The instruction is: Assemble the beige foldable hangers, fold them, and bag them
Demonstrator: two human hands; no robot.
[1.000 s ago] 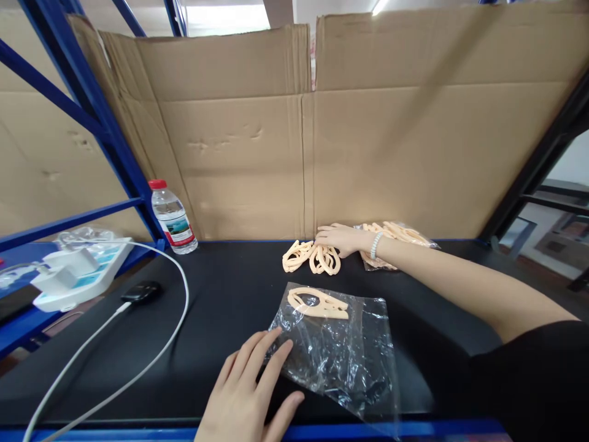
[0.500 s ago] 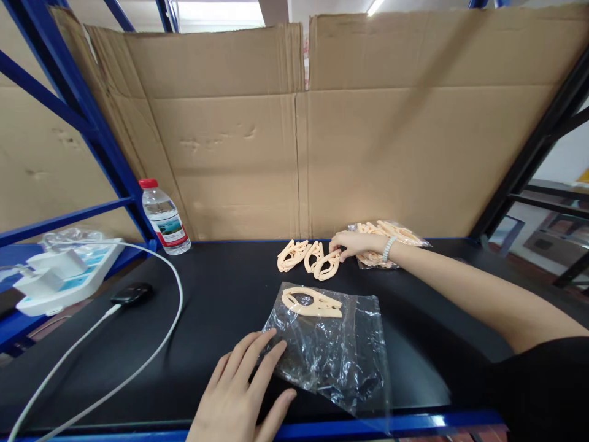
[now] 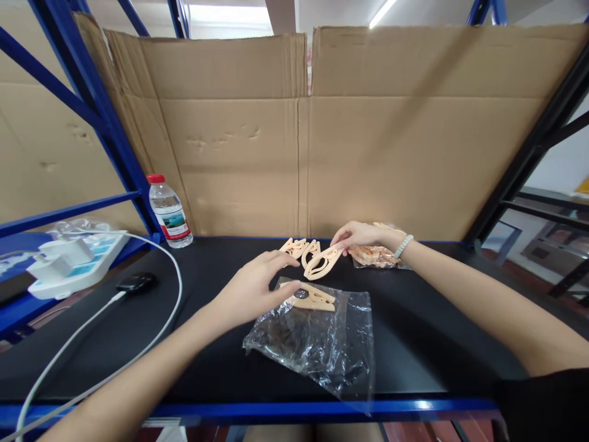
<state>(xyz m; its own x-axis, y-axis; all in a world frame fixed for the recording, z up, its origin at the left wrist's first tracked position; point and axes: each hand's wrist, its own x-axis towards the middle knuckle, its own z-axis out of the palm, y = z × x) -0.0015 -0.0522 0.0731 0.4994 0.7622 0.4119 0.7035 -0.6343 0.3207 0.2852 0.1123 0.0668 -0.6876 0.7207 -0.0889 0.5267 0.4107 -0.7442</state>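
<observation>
My right hand (image 3: 354,237) pinches the end of a beige plastic folding hanger (image 3: 332,253), its looped end pointing down and left. My left hand (image 3: 257,283) is over the table with thumb and fingers apart, holding nothing. Just left of the held piece lie more folded hangers (image 3: 294,247), partly hidden by the left fingers. Below them a clear plastic bag (image 3: 313,350) lies flat, with one folded hanger (image 3: 319,300) at its upper part. The left thumb overlaps that hanger in view; whether it touches cannot be told.
Behind my right wrist is another clear bag packed with hangers (image 3: 375,256). A water bottle (image 3: 170,215) stands at the back left. A white cable (image 3: 177,288) loops near a small black device (image 3: 137,282). A power strip (image 3: 78,270) is at far left; cardboard (image 3: 239,166) walls the back.
My left hand has risen from the lower edge of the bag toward the hangers. My right hand has drawn one hanger slightly up and left. The flat bag appears slightly shifted left.
</observation>
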